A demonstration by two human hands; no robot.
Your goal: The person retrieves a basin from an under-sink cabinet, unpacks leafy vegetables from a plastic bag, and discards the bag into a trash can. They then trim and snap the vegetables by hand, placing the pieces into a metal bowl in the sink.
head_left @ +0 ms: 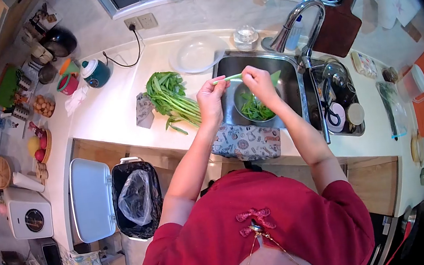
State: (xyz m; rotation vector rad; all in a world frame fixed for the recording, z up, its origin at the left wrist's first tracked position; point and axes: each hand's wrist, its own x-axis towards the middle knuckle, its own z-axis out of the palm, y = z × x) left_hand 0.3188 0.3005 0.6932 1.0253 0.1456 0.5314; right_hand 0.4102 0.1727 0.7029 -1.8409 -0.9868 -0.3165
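Note:
Between my two hands a green stem [233,77] is stretched above the left edge of the sink. My left hand [211,99] pinches its left end, and my right hand [260,84] grips it near the leafy end. Below my right hand, a metal bowl [240,99] in the sink [293,101] holds cut green pieces [256,109]. To the left of my left hand, a bunch of leafy greens [171,99] lies on the counter, its stems pointing toward the sink.
A clear plastic bowl [196,54] and a glass jar [246,37] stand behind the sink. The faucet [308,12] arches over its right side. A patterned cloth [248,141] hangs at the front edge. An open lined bin [137,198] stands at the lower left.

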